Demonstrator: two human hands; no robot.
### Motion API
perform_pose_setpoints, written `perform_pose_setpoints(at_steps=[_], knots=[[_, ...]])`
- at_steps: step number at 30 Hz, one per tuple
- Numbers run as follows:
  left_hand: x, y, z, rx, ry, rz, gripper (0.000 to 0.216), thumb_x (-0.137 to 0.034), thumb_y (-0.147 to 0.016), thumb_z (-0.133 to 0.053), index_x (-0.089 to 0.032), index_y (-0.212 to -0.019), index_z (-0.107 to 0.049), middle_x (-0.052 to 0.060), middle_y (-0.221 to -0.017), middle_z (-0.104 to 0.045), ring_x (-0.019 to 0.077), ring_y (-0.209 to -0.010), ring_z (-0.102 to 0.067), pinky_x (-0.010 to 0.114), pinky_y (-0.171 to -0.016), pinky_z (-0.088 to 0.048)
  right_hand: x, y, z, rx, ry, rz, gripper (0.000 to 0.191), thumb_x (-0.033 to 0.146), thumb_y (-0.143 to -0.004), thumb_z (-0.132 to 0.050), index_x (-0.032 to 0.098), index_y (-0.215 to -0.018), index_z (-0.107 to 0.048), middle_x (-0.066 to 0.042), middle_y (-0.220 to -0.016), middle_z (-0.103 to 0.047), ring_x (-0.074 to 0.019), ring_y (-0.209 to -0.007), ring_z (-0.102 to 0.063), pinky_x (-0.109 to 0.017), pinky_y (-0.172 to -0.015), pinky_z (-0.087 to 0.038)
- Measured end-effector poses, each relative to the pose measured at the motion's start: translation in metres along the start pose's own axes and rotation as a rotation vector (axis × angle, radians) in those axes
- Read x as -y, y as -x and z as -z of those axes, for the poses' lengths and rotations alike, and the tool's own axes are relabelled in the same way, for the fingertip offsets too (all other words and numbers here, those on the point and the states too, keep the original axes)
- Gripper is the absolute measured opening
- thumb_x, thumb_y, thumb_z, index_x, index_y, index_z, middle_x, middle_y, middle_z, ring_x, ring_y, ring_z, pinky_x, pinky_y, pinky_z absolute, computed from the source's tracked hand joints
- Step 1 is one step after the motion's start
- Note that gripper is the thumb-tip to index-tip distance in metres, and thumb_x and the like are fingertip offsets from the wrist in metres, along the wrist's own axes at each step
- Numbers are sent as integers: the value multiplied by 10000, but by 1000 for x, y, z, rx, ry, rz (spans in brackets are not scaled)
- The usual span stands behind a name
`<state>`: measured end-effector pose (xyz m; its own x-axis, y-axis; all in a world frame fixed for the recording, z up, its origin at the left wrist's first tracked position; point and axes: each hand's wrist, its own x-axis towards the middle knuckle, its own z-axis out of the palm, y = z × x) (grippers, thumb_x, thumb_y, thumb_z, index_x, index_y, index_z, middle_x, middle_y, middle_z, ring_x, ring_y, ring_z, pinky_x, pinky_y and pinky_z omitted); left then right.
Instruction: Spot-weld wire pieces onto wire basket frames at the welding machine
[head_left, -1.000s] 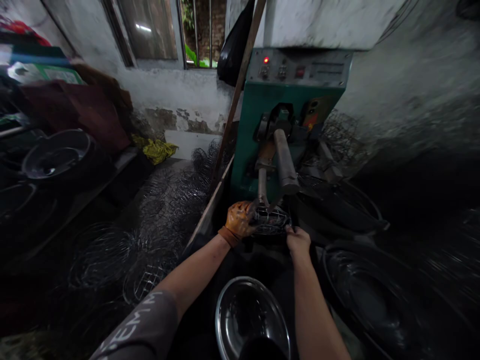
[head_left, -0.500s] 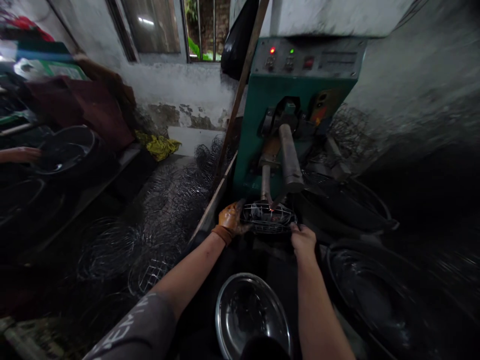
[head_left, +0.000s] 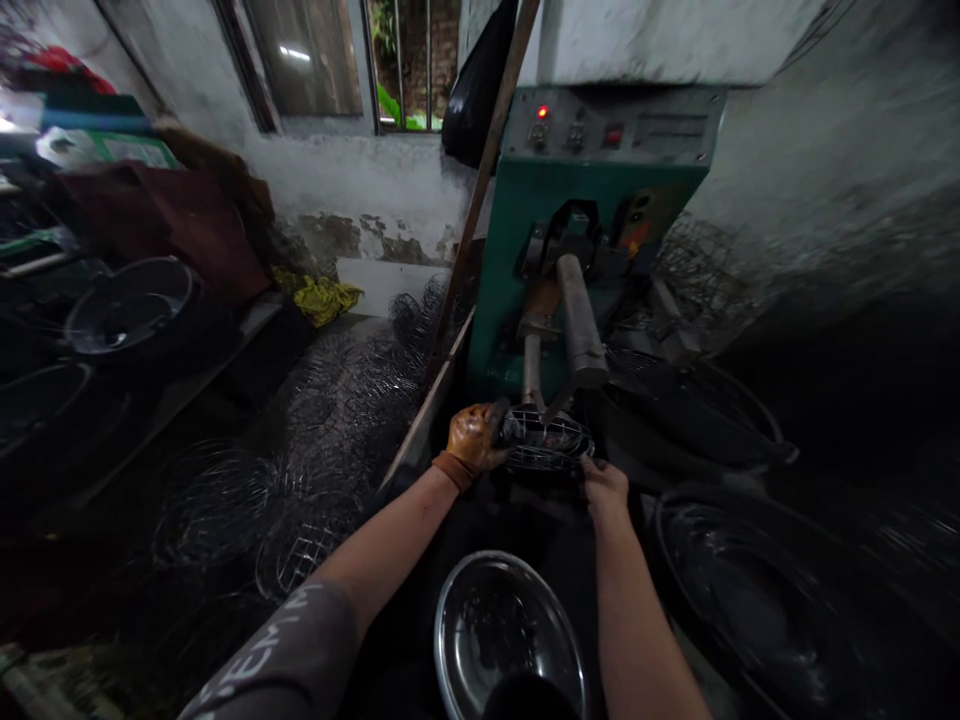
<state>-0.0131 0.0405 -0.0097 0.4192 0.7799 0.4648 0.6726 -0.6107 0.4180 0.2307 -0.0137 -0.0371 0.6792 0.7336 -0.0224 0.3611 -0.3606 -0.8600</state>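
A round wire basket (head_left: 551, 445) is held between my two hands at the electrodes of a green spot welder (head_left: 499, 260). My left hand (head_left: 474, 440), in an orange-brown glove with dark fingertips, grips the basket's left side. Bare, my right hand (head_left: 604, 485) pinches its right edge with thumb and fingers. The welder's thick upper arm (head_left: 581, 310) reaches over the basket, and the thinner lower arm (head_left: 531, 375) ends just behind it. Below my hands sits a shiny steel bowl (head_left: 510, 635); what lies in it is too small to name.
Many wire pieces (head_left: 337, 400) lie heaped on the floor at left, beside a wooden board (head_left: 427, 400). Dark round tubs (head_left: 750, 590) stand at right. Black basins (head_left: 131, 300) rest on a bench at left. A brown pole (head_left: 487, 150) leans beside the welder.
The spark at the electrode tip is gone and the green light on the panel is off. The basket has turned or shifted slightly between my hands. Another person's hand at left has left view.
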Motion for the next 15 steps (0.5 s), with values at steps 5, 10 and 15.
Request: perform_pose_setpoints(at_steps=[5,10,15], knots=[[0,4,-3,-16,9,-15,863,-555,-759,-727,-124,-1466,-485,140,-1290,-642,313,-1187,-613,445,-1050,-510,7,1,4,49,-41,-90,513,622,-788,-657,115,-715,-692,-74,-544,-611,-217,-516,-573,-297,-489,-446],[5,11,0,98,-48,164,975,-522,-704,-799,-100,-1506,-441,174,-1325,-621,352,-1182,-620,461,-995,-552,24,18,34,25,332,-48,324,402,-885,-575,144,-752,-721,-132,-674,-687,-293,-712,-660,-347,-644,-492],[9,9,5,122,-85,168,814,-443,-710,-822,-156,-1417,-536,132,-1276,-654,333,-1149,-640,447,-985,-557,75,72,32,156,539,403,341,321,-982,-476,122,-994,-752,-170,-955,-752,-282,-908,-704,-308,-800,-496]])
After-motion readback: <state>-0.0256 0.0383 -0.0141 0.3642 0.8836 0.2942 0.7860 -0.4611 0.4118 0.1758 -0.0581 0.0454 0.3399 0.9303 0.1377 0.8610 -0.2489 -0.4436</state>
